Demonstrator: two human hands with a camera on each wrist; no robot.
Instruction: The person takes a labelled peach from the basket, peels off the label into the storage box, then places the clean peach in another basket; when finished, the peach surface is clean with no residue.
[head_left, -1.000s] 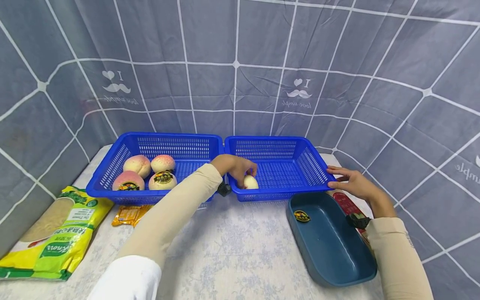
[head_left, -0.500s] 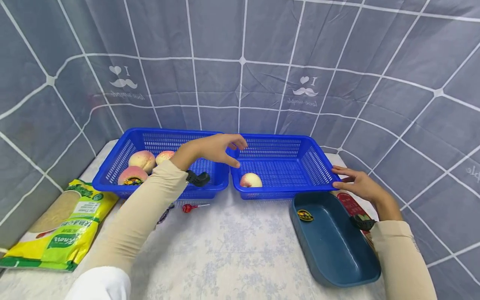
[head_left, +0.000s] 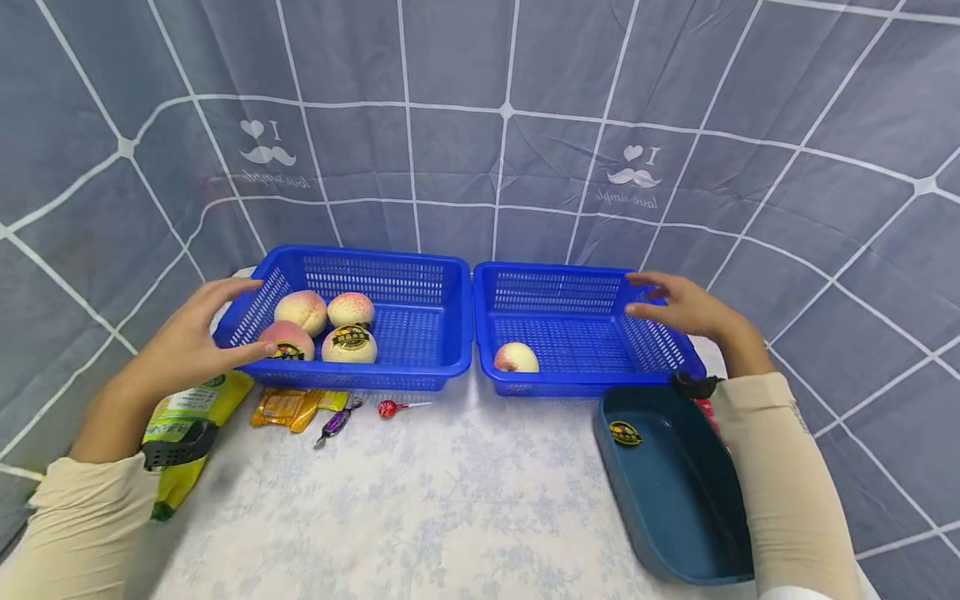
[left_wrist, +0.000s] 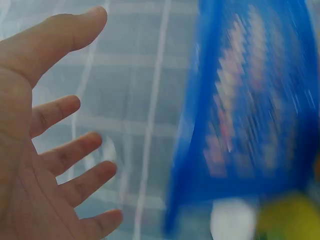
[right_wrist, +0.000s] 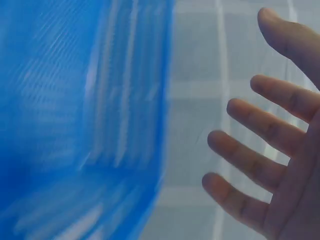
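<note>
My left hand (head_left: pixel 191 342) is at the left end of the left blue basket (head_left: pixel 457 367), fingers spread, holding nothing. The left wrist view shows its separated fingers beside the basket's blurred side wall (left_wrist: pixel 200 100). Inside that basket sit several peaches (head_left: pixel 302 312), two of them bearing black and gold labels. My right hand (head_left: pixel 686 308), also with spread fingers and nothing in its grasp, is over the right end of the right blue basket (head_left: pixel 570 383). A single pale peach (head_left: pixel 517 358) lies at that basket's near left corner.
A dark teal bin (head_left: pixel 637 517) with a label (head_left: pixel 625 432) stuck inside stands under the right forearm. Before the left basket lie orange packets (head_left: pixel 285 407), a purple-wrapped candy (head_left: pixel 337 422) and a red lollipop (head_left: pixel 387 408). A yellow-green bag (head_left: pixel 187 417) is partly behind the left wrist.
My left hand has let go of the peach in the right basket and swung left to the left basket's far end. My right hand has lifted off the right basket's rim.
</note>
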